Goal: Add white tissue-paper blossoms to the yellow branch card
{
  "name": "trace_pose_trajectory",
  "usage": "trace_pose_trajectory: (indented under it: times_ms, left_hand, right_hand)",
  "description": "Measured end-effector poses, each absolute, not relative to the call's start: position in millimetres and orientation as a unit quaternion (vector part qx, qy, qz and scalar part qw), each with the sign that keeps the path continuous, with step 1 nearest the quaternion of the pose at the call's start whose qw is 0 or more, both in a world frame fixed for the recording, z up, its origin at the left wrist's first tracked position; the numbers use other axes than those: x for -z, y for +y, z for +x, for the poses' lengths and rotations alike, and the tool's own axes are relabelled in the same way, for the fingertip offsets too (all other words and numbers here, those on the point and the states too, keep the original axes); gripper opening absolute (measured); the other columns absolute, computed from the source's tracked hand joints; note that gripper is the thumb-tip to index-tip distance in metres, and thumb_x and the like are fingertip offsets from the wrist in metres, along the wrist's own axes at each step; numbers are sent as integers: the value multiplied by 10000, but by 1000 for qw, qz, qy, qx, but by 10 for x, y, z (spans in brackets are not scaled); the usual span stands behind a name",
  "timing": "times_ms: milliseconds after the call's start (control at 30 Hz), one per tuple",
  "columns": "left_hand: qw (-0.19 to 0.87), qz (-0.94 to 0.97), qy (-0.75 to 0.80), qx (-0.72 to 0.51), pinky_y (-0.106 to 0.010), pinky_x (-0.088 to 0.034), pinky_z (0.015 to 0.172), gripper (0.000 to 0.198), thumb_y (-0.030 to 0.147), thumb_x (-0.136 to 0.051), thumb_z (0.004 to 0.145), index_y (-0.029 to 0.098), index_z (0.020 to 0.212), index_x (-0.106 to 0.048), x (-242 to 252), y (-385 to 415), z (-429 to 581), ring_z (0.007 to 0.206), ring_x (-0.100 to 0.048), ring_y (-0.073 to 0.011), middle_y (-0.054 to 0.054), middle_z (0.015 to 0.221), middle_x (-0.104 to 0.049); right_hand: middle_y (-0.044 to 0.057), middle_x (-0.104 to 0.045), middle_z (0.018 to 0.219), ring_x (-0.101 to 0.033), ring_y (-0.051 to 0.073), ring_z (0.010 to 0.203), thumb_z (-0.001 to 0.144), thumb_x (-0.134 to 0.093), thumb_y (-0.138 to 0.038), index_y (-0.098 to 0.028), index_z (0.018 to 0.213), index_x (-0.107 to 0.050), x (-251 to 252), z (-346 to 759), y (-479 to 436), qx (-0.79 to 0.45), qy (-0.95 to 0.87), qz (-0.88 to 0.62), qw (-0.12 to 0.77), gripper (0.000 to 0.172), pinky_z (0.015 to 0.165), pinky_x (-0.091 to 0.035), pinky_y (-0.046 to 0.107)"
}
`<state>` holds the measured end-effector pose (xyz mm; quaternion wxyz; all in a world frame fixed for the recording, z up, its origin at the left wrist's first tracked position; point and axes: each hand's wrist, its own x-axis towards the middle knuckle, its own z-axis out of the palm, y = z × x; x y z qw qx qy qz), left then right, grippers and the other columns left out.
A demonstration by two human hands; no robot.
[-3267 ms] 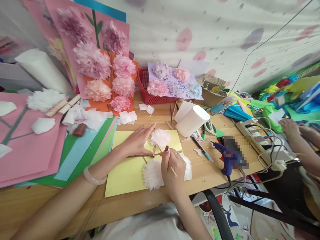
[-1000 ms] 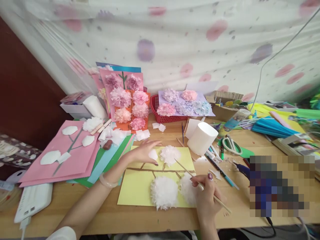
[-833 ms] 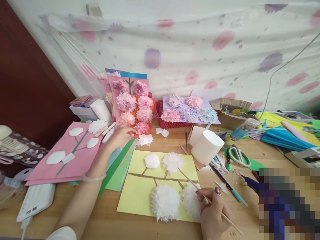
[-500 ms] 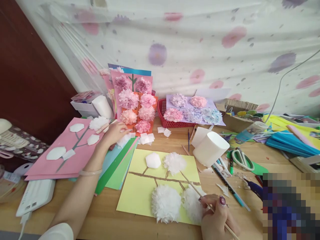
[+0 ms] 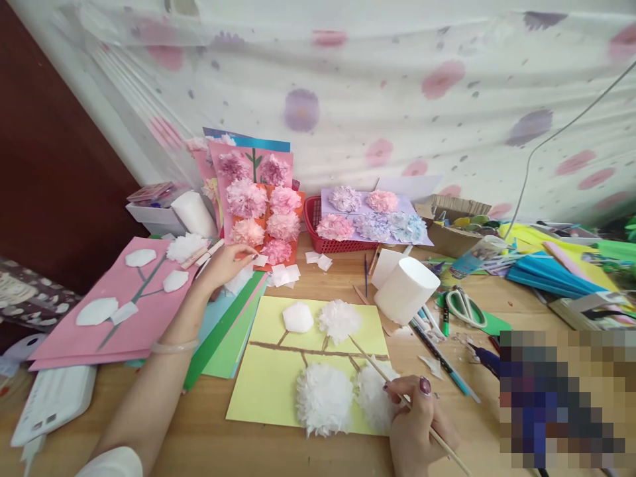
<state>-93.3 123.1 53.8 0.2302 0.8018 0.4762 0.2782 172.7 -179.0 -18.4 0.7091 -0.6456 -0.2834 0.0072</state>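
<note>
Head view. A stick (image 5: 370,360) is grasped in the grip of the right hand (image 5: 416,419), its tip at the edge of a white flower (image 5: 340,319) on yellow card (image 5: 263,391) (laid flat on the counter (image 5: 199,434)). Tissue (image 5: 239,281) is overhung by the left hand (image 5: 229,265); whether any is pinched cannot be told.

Bright, soft light with a blocked-out corner

I saw an evenly bright view, though I could not tell the light's source. Shadows lay faint on the wooden table (image 5: 258,450). White paper flowers (image 5: 324,399) looked pale, almost washed out; a glint marked the right hand's (image 5: 420,421) thumbnail. The outer edges looked stretched, and coarse pixel squares hid most of a blue tool (image 5: 487,361) at lower right.
</note>
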Motion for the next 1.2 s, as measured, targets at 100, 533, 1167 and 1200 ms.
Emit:
trace_pose_trajectory:
  times_ms: [100, 533, 1167, 1200]
  left_hand:
    - [353, 782, 434, -275, -364, -529, 853, 416, 524, -623, 761, 168, 948, -730, -594, 1133, -869, 927, -697, -257, -77, 979, -777]
    - [334, 881, 290, -169, -294, -508, 792, 162, 268, -618, 841, 218, 840, -772, -596, 183, 125, 855, -699, -194, -34, 909, -773]
    - [241, 905, 193, -293, -222, -533, 639, 211, 208, -562, 943, 222, 964, -772, -36, -246, 181, 730, -701, -128, -38, 924, -769]
    - [239, 909, 188, -285, -219, -530, 639, 212, 212, -559, 947, 222, 971, -770, -25, -260, 179, 725, -699, -123, -36, 930, -767]
  right_hand:
    - [45, -605, 523, -489, 126, 429, 927, -552, -510, -166, 528, -640, 201, 1723, -1783, -8, -275, -649, 709, 534, 412, -336, 266]
    - [28, -594, 520, -542, 150, 485, 995, -420, -455, -192, 534, -614, 48, 1645, -1839, -8, -300, -677, 672, 564, 512, -426, 294]
    - [7, -638, 556, -574, 118, 479, 1014, -429, -385, -189, 587, -643, 11, 1645, -1812, -15, -334, -683, 650, 516, 502, -448, 245]
    - [7, -643, 563, -582, 119, 481, 1015, -426, -382, -189, 596, -645, 2, 1649, -1803, -15, -344, -687, 640, 511, 510, -456, 247]
